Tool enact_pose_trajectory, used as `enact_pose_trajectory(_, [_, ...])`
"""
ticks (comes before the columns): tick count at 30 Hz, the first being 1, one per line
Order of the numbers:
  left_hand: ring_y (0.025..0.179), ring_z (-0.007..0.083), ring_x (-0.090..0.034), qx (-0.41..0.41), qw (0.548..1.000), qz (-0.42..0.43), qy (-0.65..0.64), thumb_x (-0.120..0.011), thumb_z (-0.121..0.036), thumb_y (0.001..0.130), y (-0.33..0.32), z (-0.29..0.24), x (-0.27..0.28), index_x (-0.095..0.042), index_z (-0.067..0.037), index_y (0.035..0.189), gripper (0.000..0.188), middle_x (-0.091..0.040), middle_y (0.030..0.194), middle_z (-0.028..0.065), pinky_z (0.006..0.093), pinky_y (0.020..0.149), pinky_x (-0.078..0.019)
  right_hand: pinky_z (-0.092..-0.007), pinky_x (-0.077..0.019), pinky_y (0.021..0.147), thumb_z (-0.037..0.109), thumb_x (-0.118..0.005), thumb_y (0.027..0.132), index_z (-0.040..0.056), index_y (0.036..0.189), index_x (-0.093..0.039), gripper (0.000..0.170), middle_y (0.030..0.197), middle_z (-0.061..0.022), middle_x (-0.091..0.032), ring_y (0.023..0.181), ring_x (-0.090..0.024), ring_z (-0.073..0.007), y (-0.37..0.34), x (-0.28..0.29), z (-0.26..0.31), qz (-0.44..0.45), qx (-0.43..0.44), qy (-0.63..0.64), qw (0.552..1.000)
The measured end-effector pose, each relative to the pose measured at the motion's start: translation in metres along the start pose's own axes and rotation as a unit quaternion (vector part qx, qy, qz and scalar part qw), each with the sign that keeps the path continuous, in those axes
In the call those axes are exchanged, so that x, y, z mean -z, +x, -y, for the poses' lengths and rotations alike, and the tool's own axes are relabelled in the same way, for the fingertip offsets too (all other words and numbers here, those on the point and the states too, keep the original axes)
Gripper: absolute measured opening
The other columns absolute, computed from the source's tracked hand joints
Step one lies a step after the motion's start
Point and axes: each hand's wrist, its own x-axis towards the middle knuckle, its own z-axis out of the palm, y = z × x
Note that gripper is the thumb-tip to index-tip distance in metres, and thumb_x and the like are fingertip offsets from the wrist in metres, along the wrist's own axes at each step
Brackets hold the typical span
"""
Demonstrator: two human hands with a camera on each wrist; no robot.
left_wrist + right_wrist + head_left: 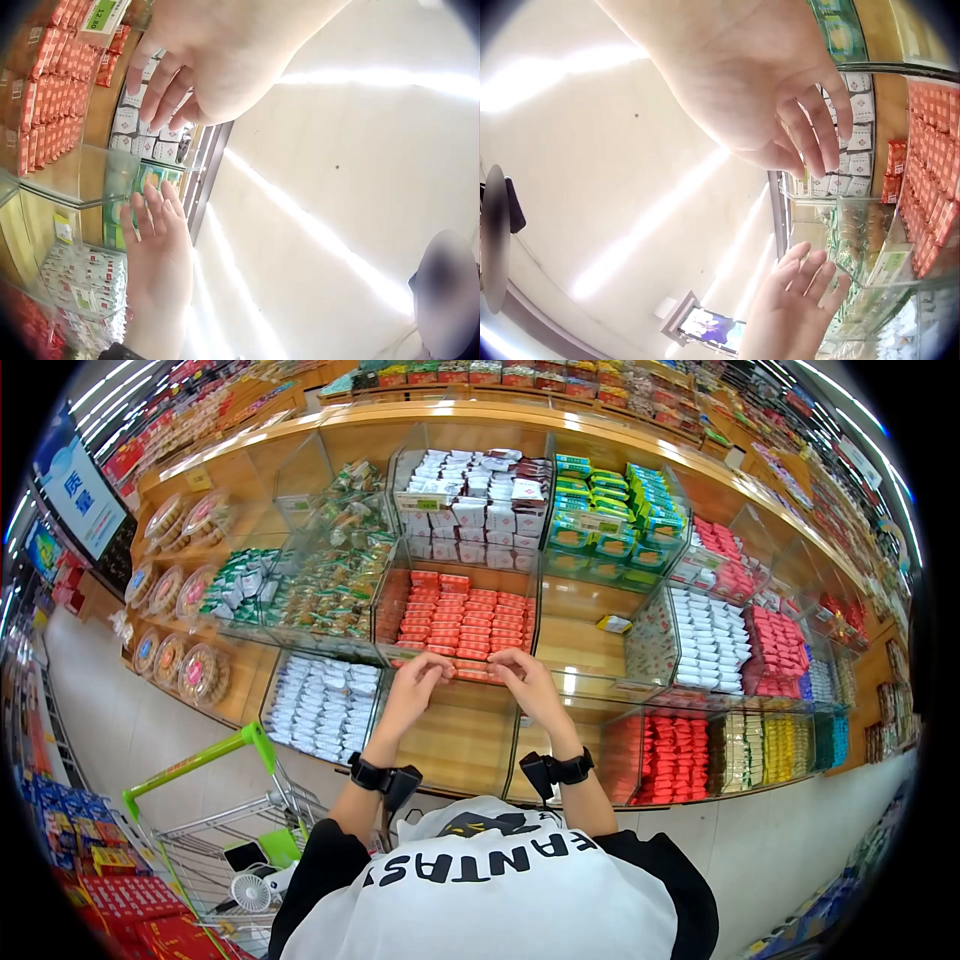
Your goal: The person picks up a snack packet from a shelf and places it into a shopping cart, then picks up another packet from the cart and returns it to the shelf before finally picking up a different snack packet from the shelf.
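Observation:
My left hand and right hand are at the front edge of a bin holding rows of red checked packets. The left is by the bin's left front corner, the right by its right one. In the left wrist view the left hand has loosely bent fingers and nothing in its grasp, and the right hand faces it, fingers spread. The right wrist view has the right hand with relaxed fingers, also holding nothing. A price tag is on the bin's clear front.
Clear-walled bins surround the red packets: white packets behind, green and yellow packs behind right, green-wrapped sweets to the left. A bare wooden compartment lies in front. A shopping cart with a small fan stands at left.

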Motion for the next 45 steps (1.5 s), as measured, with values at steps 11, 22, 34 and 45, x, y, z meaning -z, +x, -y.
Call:
enact_pose_trajectory(11, [0.077,0.0178,-0.056,-0.028,0.984,0.13,0.121,-0.045,-0.008,0.083,0.129,0.053,0.011,-0.051,-0.001,0.092,0.013,-0.057,0.083,0.0092,0.03,0.068,-0.0454,-0.0251,-0.0453,0.073,0.003,-0.051,0.081,0.0011,0.094,-0.055,0.014,0.088,-0.0068,-0.06,0.081,-0.058,-0.0139,0.015,0.013,-0.003,-0.046,-0.02,-0.057,0.997])
enact_pose_trajectory(22, [0.116,0.0357,-0.026,0.005,0.851,0.013,0.524,-0.062,-0.016,0.069,0.21,0.111,0.024,-0.041,-0.009,0.114,0.05,-0.031,0.122,0.0154,0.0531,0.084,-0.0361,-0.0233,-0.0449,0.069,0.009,-0.052,0.083,0.0016,0.095,-0.056,0.014,0.088,-0.0039,-0.06,0.08,-0.057,-0.011,0.017,0.022,-0.013,-0.065,-0.049,-0.048,0.995])
enact_pose_trajectory(34, [0.107,0.039,-0.028,-0.065,0.841,0.05,0.535,-0.06,-0.005,0.07,0.229,0.147,0.036,-0.044,-0.015,0.11,0.044,-0.03,0.114,0.0183,0.0478,0.084,-0.0352,-0.0245,-0.0444,0.068,0.007,-0.05,0.083,0.0014,0.095,-0.055,0.013,0.086,-0.0057,-0.06,0.076,-0.057,-0.012,0.022,0.02,-0.018,-0.062,-0.082,-0.058,0.993])
enact_pose_trajectory(45, [0.094,0.0317,-0.037,-0.137,0.874,0.013,0.467,-0.063,0.001,0.059,0.233,0.148,0.048,-0.059,-0.008,0.086,0.029,-0.041,0.098,0.0097,0.0396,0.078,-0.0392,-0.0249,-0.0453,0.07,0.004,-0.05,0.082,0.001,0.093,-0.055,0.012,0.088,-0.0064,-0.06,0.079,-0.057,-0.0129,0.028,0.015,-0.02,-0.041,-0.074,-0.071,0.994])
